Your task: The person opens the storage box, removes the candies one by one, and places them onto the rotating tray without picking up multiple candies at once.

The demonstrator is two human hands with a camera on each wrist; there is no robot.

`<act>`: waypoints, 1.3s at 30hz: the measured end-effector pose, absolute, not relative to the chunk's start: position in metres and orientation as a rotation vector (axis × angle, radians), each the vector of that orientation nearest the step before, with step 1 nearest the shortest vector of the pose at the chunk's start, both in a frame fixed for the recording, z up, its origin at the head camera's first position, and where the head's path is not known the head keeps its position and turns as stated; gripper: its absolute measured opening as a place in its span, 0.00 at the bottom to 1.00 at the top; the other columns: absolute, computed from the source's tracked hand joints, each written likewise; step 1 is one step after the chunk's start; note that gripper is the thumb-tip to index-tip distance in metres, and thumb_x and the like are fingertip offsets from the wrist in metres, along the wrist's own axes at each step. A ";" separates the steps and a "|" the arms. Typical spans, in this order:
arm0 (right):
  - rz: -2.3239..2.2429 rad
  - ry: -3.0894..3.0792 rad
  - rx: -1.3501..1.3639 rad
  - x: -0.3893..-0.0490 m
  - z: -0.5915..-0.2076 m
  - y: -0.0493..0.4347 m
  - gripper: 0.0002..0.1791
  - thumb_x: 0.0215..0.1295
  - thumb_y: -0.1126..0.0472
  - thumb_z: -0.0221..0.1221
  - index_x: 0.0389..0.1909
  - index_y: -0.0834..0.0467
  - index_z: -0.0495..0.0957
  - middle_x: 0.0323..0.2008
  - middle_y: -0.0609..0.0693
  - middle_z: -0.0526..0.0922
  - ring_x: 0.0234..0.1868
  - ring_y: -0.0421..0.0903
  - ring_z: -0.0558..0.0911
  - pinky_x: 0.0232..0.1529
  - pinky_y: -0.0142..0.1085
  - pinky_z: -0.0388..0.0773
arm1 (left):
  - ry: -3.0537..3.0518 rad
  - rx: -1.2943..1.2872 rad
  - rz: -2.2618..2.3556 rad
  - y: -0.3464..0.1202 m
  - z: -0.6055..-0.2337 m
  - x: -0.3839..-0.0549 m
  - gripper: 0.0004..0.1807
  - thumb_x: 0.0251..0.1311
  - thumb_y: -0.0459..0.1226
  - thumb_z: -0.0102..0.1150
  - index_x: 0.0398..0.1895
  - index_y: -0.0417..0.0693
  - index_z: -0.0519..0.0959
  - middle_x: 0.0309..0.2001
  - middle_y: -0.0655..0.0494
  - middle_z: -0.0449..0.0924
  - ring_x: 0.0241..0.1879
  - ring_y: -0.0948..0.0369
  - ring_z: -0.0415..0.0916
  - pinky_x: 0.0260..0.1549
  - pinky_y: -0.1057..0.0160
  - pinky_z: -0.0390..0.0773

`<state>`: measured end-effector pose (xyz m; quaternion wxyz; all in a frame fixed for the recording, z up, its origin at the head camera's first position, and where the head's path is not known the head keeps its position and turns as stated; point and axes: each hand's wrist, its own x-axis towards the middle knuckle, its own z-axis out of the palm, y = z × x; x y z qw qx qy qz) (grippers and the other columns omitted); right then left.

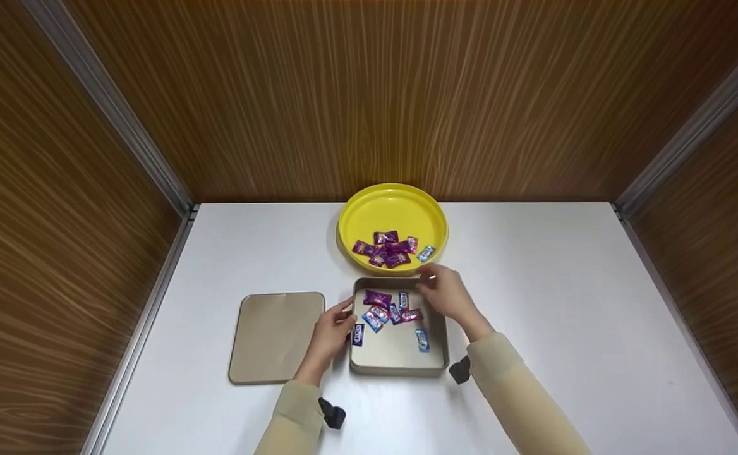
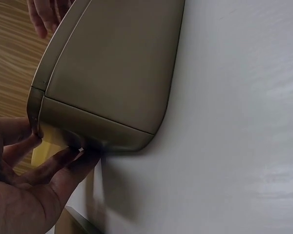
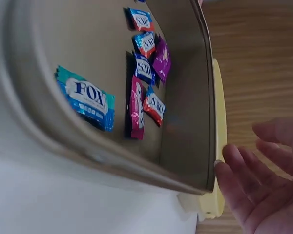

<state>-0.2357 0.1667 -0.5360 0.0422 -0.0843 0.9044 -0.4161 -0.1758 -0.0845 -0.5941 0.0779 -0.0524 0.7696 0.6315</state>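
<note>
A rectangular beige tin [image 1: 388, 357] stands on the table with several wrapped candies inside, among them a blue FOX'S candy [image 3: 85, 97], a pink one [image 3: 136, 108] and a purple one [image 3: 161, 59]. At the tin's left wall, my left hand [image 1: 331, 332] touches the outside with fingertips and thumb, seen in the left wrist view against the tin's corner [image 2: 95, 124]. My right hand [image 1: 448, 292] hovers over the tin's far right corner, its fingers loosely bent and nothing visible between them. Just beyond is a round yellow tray [image 1: 388, 208] holding several purple candies [image 1: 397, 260] and a few small ones.
A flat beige lid [image 1: 274, 341] lies on the white table [image 1: 552, 303] left of the tin. Wood-grain panels [image 1: 400, 95] rise behind the table and on both sides. The yellow tray stands close to the back panel.
</note>
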 end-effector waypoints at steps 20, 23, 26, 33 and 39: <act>-0.837 2.851 -0.600 -0.207 -0.546 0.152 0.13 0.57 0.70 0.66 0.45 0.62 0.83 0.42 0.54 0.83 0.42 0.49 0.82 0.45 0.45 0.80 | 2.316 -0.139 1.901 -0.084 -0.595 -0.176 0.24 0.66 0.30 0.56 0.66 0.38 0.71 0.47 0.39 0.80 0.47 0.50 0.79 0.44 0.57 0.81; -0.717 2.829 -0.720 -0.203 -0.548 0.153 0.14 0.56 0.70 0.67 0.44 0.62 0.83 0.41 0.54 0.84 0.41 0.49 0.83 0.44 0.46 0.80 | 2.322 -0.131 1.902 -0.084 -0.596 -0.176 0.24 0.66 0.29 0.56 0.66 0.38 0.71 0.47 0.38 0.80 0.47 0.49 0.79 0.44 0.57 0.81; -0.542 2.833 -0.832 -0.199 -0.549 0.153 0.12 0.56 0.70 0.68 0.43 0.60 0.85 0.37 0.52 0.84 0.37 0.49 0.83 0.41 0.45 0.81 | 2.322 -0.126 1.906 -0.084 -0.596 -0.175 0.24 0.66 0.29 0.56 0.66 0.37 0.71 0.47 0.38 0.80 0.47 0.48 0.79 0.45 0.56 0.80; -0.249 2.870 -0.957 -0.194 -0.552 0.152 0.11 0.57 0.71 0.66 0.38 0.55 0.86 0.32 0.49 0.84 0.31 0.49 0.83 0.35 0.46 0.81 | 2.336 -0.111 1.902 -0.084 -0.596 -0.175 0.24 0.66 0.29 0.56 0.66 0.37 0.71 0.46 0.38 0.81 0.47 0.48 0.80 0.45 0.56 0.80; -0.117 2.849 -0.928 -0.194 -0.557 0.153 0.13 0.55 0.72 0.67 0.38 0.53 0.87 0.36 0.49 0.84 0.37 0.51 0.84 0.41 0.47 0.80 | 2.291 -0.160 1.907 -0.084 -0.596 -0.176 0.24 0.67 0.29 0.55 0.67 0.40 0.71 0.49 0.38 0.79 0.48 0.48 0.79 0.43 0.58 0.81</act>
